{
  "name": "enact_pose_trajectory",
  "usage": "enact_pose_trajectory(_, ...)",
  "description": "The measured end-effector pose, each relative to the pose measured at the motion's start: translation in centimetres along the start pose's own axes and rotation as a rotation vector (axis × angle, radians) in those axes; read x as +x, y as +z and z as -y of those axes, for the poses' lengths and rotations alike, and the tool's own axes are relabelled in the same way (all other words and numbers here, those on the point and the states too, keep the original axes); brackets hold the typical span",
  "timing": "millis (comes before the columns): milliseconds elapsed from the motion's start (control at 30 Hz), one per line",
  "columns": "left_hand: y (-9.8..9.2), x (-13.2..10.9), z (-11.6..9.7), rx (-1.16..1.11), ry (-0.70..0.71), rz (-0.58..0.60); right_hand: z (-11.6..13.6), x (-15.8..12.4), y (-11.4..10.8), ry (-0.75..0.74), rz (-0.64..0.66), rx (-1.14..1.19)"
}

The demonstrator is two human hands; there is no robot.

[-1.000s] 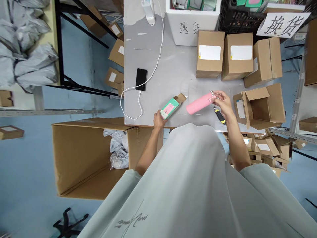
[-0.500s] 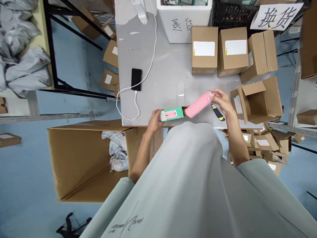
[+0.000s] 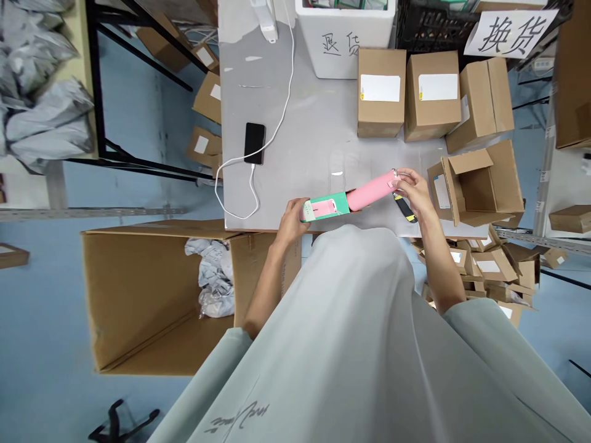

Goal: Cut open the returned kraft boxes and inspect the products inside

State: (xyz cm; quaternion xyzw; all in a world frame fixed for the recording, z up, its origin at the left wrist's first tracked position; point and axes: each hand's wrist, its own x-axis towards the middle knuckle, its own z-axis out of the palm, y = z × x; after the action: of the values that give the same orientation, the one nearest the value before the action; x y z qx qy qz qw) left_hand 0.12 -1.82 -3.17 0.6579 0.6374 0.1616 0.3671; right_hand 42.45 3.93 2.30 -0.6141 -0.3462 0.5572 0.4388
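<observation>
Pink bottle now partway inside green carton

Since a second ago the pink bottle has swung level and its base end has gone into the open mouth of the green carton. The carton went from tilted to lying along the near edge of the counter.

Left hand is closed around the carton's shut end, at 9 o'clock of the bottle. Right hand pinches the bottle's cap end with its fingertips, at 3 o'clock. The bottle sits at the counter's 6 o'clock edge; cannot tell if it rests on the surface.

The bottle looks rigid and smooth, likely a bit slick and with some weight, so hold it at the cap or around the barrel. The carton is thin card, light and easily crushed; grip the closed end, not the flaps.

A utility knife lies just beside the right hand, at its 7 o'clock. A phone on a cable is at 10 o'clock, well apart.
</observation>
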Motion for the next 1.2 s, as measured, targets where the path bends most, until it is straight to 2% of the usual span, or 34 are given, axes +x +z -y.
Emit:
enact_pose_trajectory(133,0.4,0.0,-0.1,-0.024,-0.012,0.023,-0.6,-0.6,-0.2,-0.03,0.011,-0.013)
enact_pose_trajectory(300,0.8,0.3,-0.7,-0.086,-0.014,0.136,-1.4,-0.7,0.5,-0.073,-0.004,-0.019)
enact_pose_trajectory(533,0.3,0.7,-1.4,-0.101,-0.032,0.169,-2.5,-0.1,1.4,-0.126,0.088,-0.029)
enact_pose_trajectory(700,0.1,0.4,-1.8,-0.094,-0.044,0.131,-3.2,-0.1,2.1,-0.087,0.128,-0.024)
enact_pose_trajectory(900,0.7,0.1,-2.7,-0.145,0.012,0.156,-4.0,-1.3,4.4,-0.034,0.218,-0.038)
enact_pose_trajectory(1067,1.1,-0.1,-2.0,-0.186,-0.011,0.185,-4.5,-1.8,5.1,0.025,0.159,-0.074)
enact_pose_trajectory(1200,1.0,-0.2,-2.1,-0.164,-0.01,0.15,-4.8,-2.2,5.1,0.073,0.169,-0.092)
